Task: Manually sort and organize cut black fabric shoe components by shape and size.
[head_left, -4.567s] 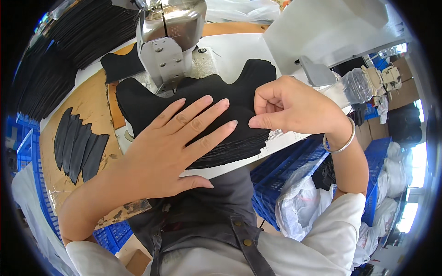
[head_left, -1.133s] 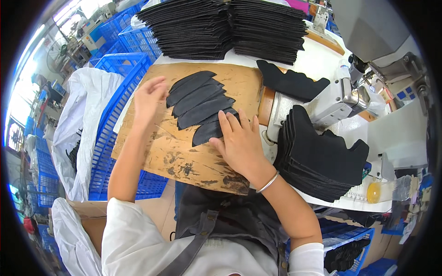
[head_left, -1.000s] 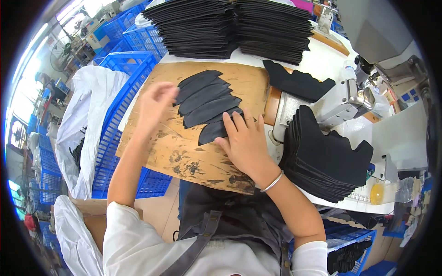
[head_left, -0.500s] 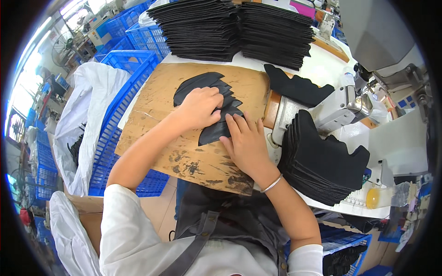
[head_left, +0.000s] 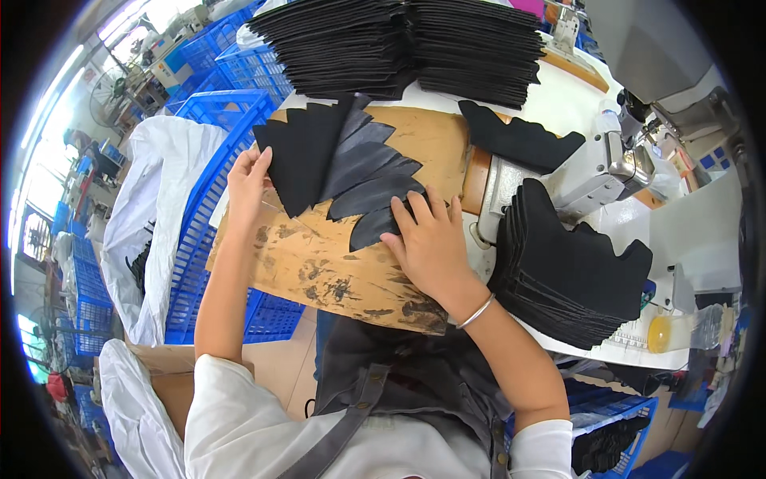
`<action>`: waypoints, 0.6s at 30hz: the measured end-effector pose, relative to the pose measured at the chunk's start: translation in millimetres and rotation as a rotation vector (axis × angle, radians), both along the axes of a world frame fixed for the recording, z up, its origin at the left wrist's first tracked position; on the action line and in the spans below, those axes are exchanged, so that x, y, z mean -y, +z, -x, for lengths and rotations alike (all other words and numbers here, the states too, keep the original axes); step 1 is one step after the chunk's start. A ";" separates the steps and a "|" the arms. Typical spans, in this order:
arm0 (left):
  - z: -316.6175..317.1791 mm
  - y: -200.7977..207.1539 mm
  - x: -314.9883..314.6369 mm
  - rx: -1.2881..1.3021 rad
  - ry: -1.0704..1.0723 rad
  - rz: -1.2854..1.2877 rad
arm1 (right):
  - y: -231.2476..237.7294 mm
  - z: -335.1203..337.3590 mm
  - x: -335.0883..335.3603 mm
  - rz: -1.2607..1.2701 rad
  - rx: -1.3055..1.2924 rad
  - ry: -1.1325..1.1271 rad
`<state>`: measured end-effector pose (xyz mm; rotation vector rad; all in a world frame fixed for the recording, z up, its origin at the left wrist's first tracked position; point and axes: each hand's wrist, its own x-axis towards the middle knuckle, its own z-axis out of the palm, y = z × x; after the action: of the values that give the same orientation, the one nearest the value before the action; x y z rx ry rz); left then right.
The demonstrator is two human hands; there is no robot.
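A black cut piece (head_left: 299,156) with a matte face and a zigzag edge is turned up toward the left. My left hand (head_left: 249,180) pinches its left edge between thumb and fingers. Alongside it lie shinier, overlapping black pieces (head_left: 375,172), fanned on a worn brown board (head_left: 319,279). With fingers spread, my right hand (head_left: 431,247) rests at the lower right end of the fan, fingertips touching it. Whether the turned-up piece is joined to the fan I cannot tell.
Tall stacks of black pieces (head_left: 343,52) stand at the back. To the right are another black stack (head_left: 566,263), a single black piece (head_left: 519,136) and a sewing machine (head_left: 594,176). A blue crate (head_left: 191,215) with a white sack (head_left: 152,199) flanks the board's left.
My left hand has moved left from the middle of the fan, pulling up a matte black piece and turning it over leftward. My right hand stays nearly in place.
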<state>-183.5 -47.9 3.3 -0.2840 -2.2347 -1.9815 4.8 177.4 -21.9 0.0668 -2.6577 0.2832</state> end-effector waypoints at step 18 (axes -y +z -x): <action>82.1 114.9 -29.8 -0.843 0.308 0.465 | 2.6 5.6 -5.3 0.049 -0.182 0.072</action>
<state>-265.7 -18.1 118.3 -0.6336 -1.9446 -0.9012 -0.8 182.8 -19.4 0.1649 -2.4697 0.3479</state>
